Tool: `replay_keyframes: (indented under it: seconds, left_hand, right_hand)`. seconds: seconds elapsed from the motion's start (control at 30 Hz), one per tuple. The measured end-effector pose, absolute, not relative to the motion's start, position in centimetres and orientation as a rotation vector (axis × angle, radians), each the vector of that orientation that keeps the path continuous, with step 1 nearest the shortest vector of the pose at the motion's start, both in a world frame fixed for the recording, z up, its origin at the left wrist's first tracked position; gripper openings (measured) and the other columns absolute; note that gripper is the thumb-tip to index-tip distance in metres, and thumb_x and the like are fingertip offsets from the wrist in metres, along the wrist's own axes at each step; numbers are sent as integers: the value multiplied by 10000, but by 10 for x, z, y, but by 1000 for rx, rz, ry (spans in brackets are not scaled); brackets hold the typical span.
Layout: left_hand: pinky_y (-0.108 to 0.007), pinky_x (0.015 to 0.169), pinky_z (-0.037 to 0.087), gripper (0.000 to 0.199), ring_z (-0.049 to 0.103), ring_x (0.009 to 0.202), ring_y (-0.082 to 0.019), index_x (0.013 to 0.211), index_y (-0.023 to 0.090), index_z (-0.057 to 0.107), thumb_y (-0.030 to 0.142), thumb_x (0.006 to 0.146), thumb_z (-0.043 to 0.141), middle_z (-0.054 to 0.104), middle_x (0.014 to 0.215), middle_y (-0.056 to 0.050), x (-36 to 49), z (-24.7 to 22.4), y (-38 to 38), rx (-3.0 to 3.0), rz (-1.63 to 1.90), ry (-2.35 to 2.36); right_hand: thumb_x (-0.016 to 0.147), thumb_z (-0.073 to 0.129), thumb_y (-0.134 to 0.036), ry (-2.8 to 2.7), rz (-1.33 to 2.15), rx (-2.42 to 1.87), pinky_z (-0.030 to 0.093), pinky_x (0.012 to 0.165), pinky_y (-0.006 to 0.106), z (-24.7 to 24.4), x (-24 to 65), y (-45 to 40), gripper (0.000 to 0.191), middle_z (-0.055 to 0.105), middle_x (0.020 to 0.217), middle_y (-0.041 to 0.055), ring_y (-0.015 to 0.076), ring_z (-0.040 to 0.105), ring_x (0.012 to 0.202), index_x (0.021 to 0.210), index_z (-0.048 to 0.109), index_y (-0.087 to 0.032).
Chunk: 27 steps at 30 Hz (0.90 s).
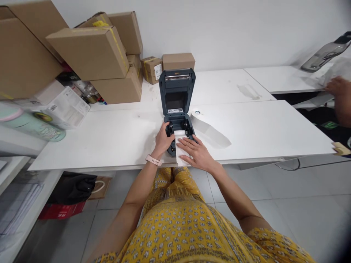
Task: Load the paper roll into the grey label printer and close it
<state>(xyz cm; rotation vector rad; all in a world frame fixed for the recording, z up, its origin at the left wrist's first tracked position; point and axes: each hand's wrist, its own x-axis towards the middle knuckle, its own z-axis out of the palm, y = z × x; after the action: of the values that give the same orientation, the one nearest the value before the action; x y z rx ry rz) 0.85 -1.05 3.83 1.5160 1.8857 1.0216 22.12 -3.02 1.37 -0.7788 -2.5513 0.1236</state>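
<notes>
A dark blue-grey label printer stands on the white table with its lid tilted up and back. White label paper runs out of its front and over the table's near edge. My left hand grips the printer's left side, the thumb reaching in close to the paper. Fingers spread, my right hand lies flat over the paper strip and the printer's front right part. Behind it, right of the printer, rests a loose label roll with a long tail of paper unrolled across the table.
Cardboard boxes are stacked at the back left, near a white carton and a mint-green bottle. At far right are a grey bottle and another person's hand. The white table's front edge is close to my body.
</notes>
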Motion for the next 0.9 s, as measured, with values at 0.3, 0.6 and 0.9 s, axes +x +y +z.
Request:
replay_keyframes:
  seconds: [0.3, 0.6, 0.9]
  left_hand:
    - [-458, 1279, 373, 639, 476, 1537, -296, 1485, 218, 537, 170, 860, 659, 463, 1686, -104, 11, 36, -11, 1502, 1031, 1876]
    - [-512, 1316, 303, 680, 394, 1588, -322, 1485, 258, 526, 208, 835, 721, 420, 1712, -102, 8, 23, -8, 1453, 1111, 1808]
    - [-527, 1300, 334, 1147, 382, 1588, -354, 1682, 276, 179, 459, 785, 870, 385, 1710, -166, 28, 0, -60, 1225, 1226, 1628]
  right_hand:
    - [1085, 512, -488, -2587, 210, -756, 295, 1289, 616, 23, 225, -28, 463, 570, 1602, 60, 286, 553, 1482, 1492, 599, -285]
    - [1056, 583, -459, -2586, 337, -727, 271, 1290, 651, 27, 230, -28, 426, 617, 1558, 55, 311, 547, 1485, 1447, 646, -303]
    - [1057, 467, -644, -1904, 382, -731, 440, 1243, 527, 124, 227, 68, 512, 697, 1459, 65, 272, 589, 1437, 1385, 678, -311]
